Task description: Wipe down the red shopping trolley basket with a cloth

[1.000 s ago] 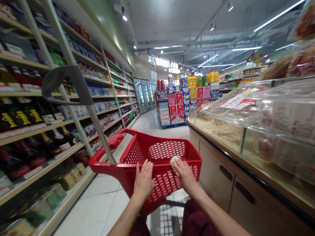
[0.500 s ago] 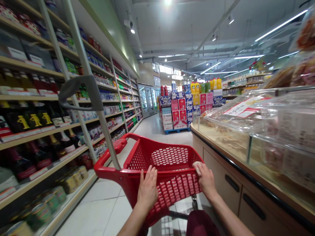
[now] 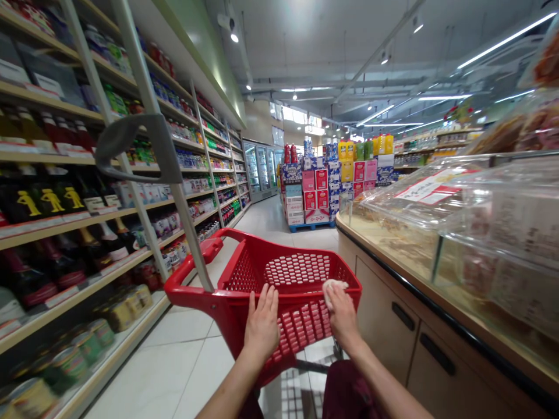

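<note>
A red plastic shopping cart [image 3: 301, 269] with perforated sides stands right in front of me. My left hand [image 3: 263, 322] lies flat against the cart's near rim, its fingers stretched out and holding nothing. Farther right on the same rim is my right hand [image 3: 343, 314], with a crumpled white cloth or tissue [image 3: 335, 286] under its fingers, pressed to the edge. The cart's grey handle [image 3: 168, 148] rises at the left on a metal pole.
Shelves [image 3: 82, 221] with bottles, cans and jars line the left side. At the right runs a counter [image 3: 388, 273] with clear plastic covers, close beside the cart. Stacked drink cartons [image 3: 317, 201] stand on a blue pallet [image 3: 310, 226] ahead on the tiled floor.
My right hand has slid left along the cart's rim with the white cloth or tissue, away from the right corner. The left hand stays at about the same spot on the rim.
</note>
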A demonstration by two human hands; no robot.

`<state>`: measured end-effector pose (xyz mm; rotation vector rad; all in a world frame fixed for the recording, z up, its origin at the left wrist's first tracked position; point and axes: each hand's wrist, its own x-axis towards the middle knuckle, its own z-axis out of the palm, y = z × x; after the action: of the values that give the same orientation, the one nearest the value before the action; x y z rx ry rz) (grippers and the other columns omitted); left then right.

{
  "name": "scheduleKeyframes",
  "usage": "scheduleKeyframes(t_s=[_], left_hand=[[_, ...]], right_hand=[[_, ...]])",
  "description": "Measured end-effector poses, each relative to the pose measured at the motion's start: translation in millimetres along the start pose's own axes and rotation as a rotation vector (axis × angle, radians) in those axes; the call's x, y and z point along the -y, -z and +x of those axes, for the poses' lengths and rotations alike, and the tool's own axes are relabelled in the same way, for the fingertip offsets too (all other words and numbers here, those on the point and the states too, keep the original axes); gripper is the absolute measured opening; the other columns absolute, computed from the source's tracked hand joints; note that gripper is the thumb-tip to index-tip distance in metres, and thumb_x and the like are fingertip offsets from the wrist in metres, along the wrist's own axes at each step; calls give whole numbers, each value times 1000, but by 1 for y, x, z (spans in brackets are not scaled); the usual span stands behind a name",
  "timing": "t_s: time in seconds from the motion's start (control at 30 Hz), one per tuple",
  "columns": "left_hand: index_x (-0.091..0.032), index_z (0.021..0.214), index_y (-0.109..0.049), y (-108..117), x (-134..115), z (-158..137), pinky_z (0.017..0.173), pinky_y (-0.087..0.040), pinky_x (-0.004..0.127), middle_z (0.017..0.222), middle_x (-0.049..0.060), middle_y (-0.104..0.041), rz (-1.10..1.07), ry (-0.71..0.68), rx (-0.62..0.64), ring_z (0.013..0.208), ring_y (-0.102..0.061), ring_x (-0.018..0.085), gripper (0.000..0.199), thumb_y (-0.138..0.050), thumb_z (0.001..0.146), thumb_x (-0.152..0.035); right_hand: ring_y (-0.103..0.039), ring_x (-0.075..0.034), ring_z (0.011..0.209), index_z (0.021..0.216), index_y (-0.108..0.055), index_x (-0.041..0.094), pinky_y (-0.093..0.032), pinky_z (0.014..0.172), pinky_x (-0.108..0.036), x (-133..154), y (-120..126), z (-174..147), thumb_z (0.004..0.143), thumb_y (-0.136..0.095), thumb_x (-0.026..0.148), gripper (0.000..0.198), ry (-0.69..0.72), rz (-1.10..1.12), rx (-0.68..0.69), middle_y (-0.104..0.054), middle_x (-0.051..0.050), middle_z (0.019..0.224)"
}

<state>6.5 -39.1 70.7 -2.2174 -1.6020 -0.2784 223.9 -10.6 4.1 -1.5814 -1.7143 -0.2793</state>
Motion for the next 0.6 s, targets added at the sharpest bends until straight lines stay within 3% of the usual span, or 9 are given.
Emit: scheduleKeyframes(t_s=[0.1,0.13,0.27,0.3,0.33,0.43,0.5,0.53,0.6], left_hand=[[-11,129,-30,4,-1,0,106,-6,45,138,6,-28,7,-20,20,129,-14,21,61,-39,70,-22],[-11,129,-29,5,-1,0,106,-7,44,138,6,-28,14,-25,22,129,-14,21,62,-39,69,-21],[-10,130,-29,6,-3,0,106,-6,45,139,6,-26,19,-3,35,130,-13,21,61,-38,70,-24],[-10,129,-29,6,-4,0,106,-5,45,139,7,-26,12,9,38,130,-13,22,61,-37,71,-25],[-9,129,-30,6,-5,1,106,-5,46,139,7,-26,3,17,40,130,-13,22,60,-37,72,-27],[-9,129,-29,5,-7,1,106,-5,45,138,7,-26,-13,4,34,130,-13,21,61,-37,72,-28],[-10,130,-28,4,-7,1,106,-6,44,139,6,-25,-6,-12,26,130,-13,21,62,-37,71,-27],[-11,130,-28,3,-7,0,106,-6,44,139,5,-25,1,-17,21,130,-13,20,62,-38,71,-26],[-11,130,-28,0,-8,-1,106,-7,44,139,5,-25,23,-16,6,130,-13,21,62,-38,70,-24]], right_hand=[[-34,-17,121,120,-47,23,-26,99,-41,13,-2,-2,70,-31,-2,59,219,72,45,-44,-3,128],[-34,-17,121,120,-47,23,-25,100,-41,9,-1,-1,69,-31,-2,59,204,64,51,-44,-3,128],[-36,-23,119,117,-50,15,-29,95,-49,-24,10,6,69,-28,-2,56,-177,-54,23,-46,-10,126],[-36,-24,119,117,-50,14,-29,94,-50,-25,10,6,69,-28,-1,55,-212,-63,21,-45,-11,126],[-36,-23,120,117,-51,14,-30,94,-49,-22,9,6,70,-28,-1,54,-194,-56,22,-45,-12,126],[-35,-18,121,119,-48,20,-28,97,-42,3,3,2,69,-29,-2,58,83,34,57,-45,-6,128],[-35,-16,121,120,-47,24,-26,99,-41,8,2,1,69,-30,-3,60,187,73,65,-44,-3,128],[-36,-16,120,119,-48,24,-26,99,-41,4,4,2,69,-30,-3,60,166,69,59,-45,-3,128],[-36,-18,120,117,-50,22,-27,98,-45,-14,9,5,69,-30,-3,58,-22,17,27,-46,-5,127]])
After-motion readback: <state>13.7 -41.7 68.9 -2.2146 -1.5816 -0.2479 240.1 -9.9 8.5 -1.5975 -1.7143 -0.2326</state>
